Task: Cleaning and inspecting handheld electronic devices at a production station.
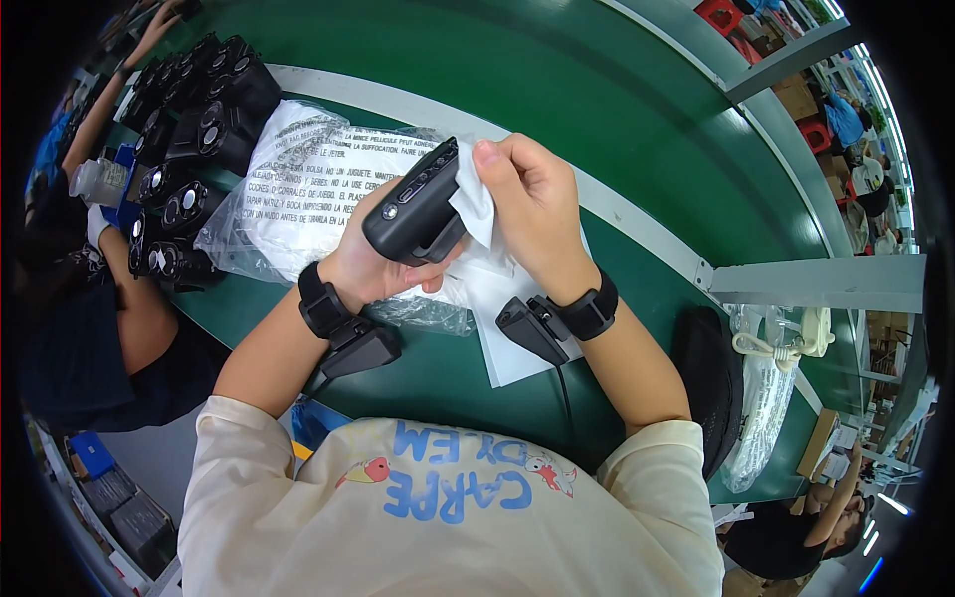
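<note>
My left hand (360, 267) is wrapped round a black handheld device (416, 211) with rounded ends and small buttons along its side, tilted up to the right. In my right hand (537, 209) a thin white wipe (474, 204) is pinched between thumb and fingers, and it touches the device's upper right end. Under my hands lies a clear plastic bag (298, 179) with printed text and something white inside. White sheets (507, 348) lie beneath my right wrist. Both wrists carry black straps with small black units. The device's far side is hidden.
Several black devices with round lenses (204, 129) crowd the left of the green bench (398, 50). A co-worker's arm (139, 298) is beside them, near a clear jar (97, 182). At right are a grey metal bar (816, 284), a black bag (708, 378) and a bundled white cable (771, 350).
</note>
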Available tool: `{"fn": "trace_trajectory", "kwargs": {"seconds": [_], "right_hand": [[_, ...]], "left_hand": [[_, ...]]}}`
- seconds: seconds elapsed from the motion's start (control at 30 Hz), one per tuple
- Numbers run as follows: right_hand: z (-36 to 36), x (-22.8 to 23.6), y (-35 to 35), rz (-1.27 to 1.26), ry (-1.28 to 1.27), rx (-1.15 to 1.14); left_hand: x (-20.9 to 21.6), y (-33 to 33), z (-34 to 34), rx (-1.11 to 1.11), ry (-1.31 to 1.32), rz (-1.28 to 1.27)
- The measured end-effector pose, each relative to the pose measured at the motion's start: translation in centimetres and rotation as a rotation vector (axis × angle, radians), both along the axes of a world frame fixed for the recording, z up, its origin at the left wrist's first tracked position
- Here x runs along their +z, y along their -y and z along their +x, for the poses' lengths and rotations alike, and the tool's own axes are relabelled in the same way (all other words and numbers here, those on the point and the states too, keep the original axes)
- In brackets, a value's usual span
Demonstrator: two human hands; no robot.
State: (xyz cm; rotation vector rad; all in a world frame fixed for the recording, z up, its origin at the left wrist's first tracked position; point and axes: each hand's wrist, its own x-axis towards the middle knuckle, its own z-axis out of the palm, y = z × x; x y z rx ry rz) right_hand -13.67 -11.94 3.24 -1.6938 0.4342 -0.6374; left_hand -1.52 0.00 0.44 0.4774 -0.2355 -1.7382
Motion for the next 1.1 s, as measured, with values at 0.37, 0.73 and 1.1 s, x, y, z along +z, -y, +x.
{"fn": "trace_trajectory", "kwargs": {"seconds": [0.37,0.73,1.1], "right_hand": [[0.2,-0.5,-0.8,-0.258,0.024,-0.105],[0.2,-0.2,-0.4,-0.240,0.068,-0.015],[0.0,-0.3,-0.8,-0.212,0.037,0.002]], "left_hand": [[0.0,-0.1,-0.2,0.039,0.079,0.030],[-0.2,-0.3,0.1,0.011,-0.061,-0.001],[-0.9,-0.2,0.4,-0.044,-0.047,-0.035]]}}
